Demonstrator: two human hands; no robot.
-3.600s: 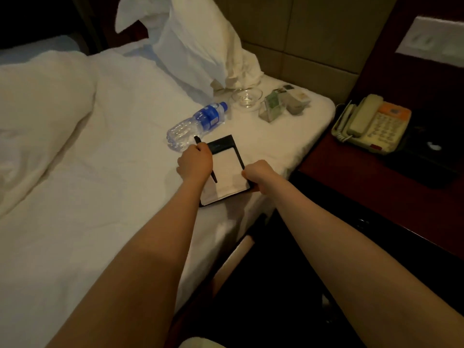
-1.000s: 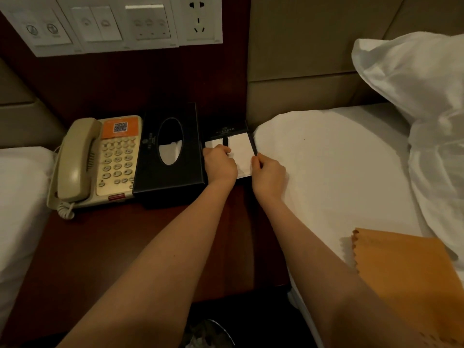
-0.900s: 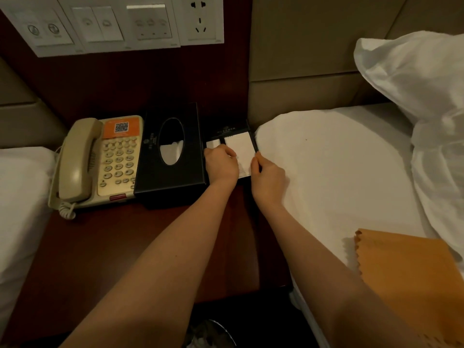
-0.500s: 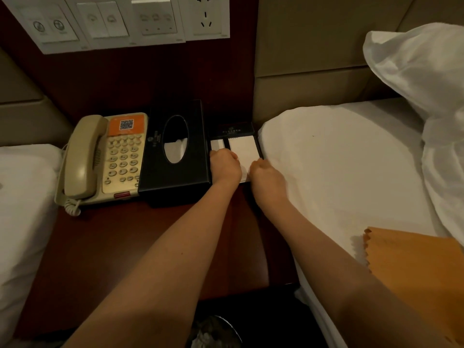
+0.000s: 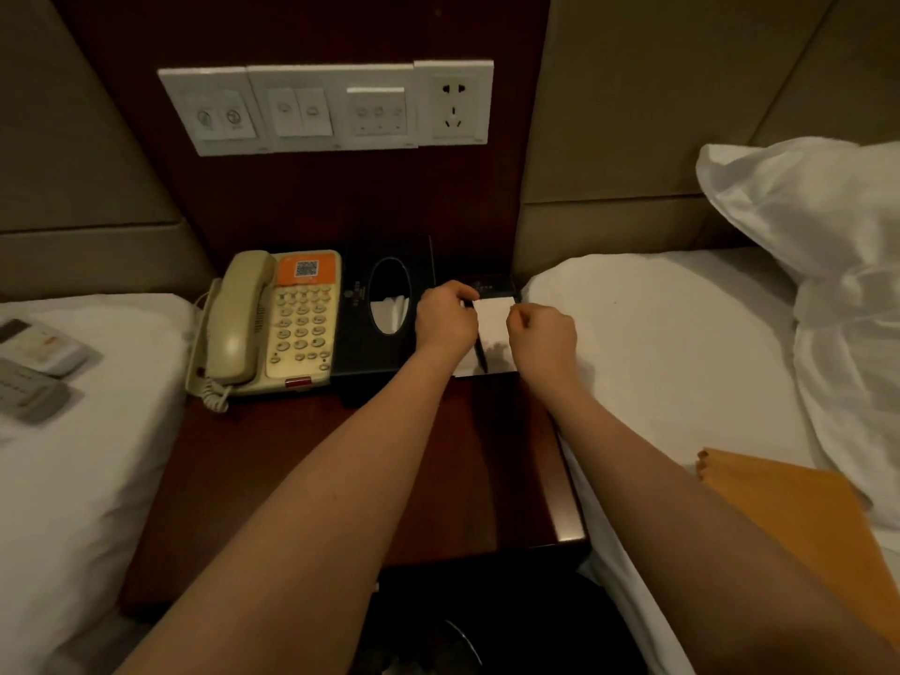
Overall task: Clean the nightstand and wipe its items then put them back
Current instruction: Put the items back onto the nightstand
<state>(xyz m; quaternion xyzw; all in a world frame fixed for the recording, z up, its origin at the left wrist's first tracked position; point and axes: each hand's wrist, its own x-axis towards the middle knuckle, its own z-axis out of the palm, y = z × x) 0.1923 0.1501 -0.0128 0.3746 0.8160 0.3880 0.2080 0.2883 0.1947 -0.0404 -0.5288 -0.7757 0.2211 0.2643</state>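
The notepad (image 5: 494,324) is lying in its dark holder on the desk (image 5: 389,470), just to the right of the tissue box (image 5: 353,353) and touching its side, with a black pen (image 5: 481,355) resting slantwise across the white paper. The left grip (image 5: 445,321) is curling around the pen's upper end, between the tissue box and the pad, and appears to be grasping it. The right grip (image 5: 540,338) is clenching at the pad's far edge, away from the tissue box, and seems to be pinching that edge to steady it, though the fingertips are partly hiding the contact. I judge that the person is squaring the pad and pen into place, so this item is nearly back. The pad is sitting tight between the tissue box and the bed (image 5: 657,343) to its right, so a careless nudge could be pushing it askew or under the sheet's edge, and letting go of the slanted pen too early could be sending it rolling off the paper onto the desk. The telephone (image 5: 287,324) is standing on the tissue box's left. Two remotes (image 5: 34,362) are lying on the other bed (image 5: 73,455), far left of the tissue box, so they are waiting to be returned. An orange cloth (image 5: 789,509) is lying on the right bed, well apart from the tissue box.
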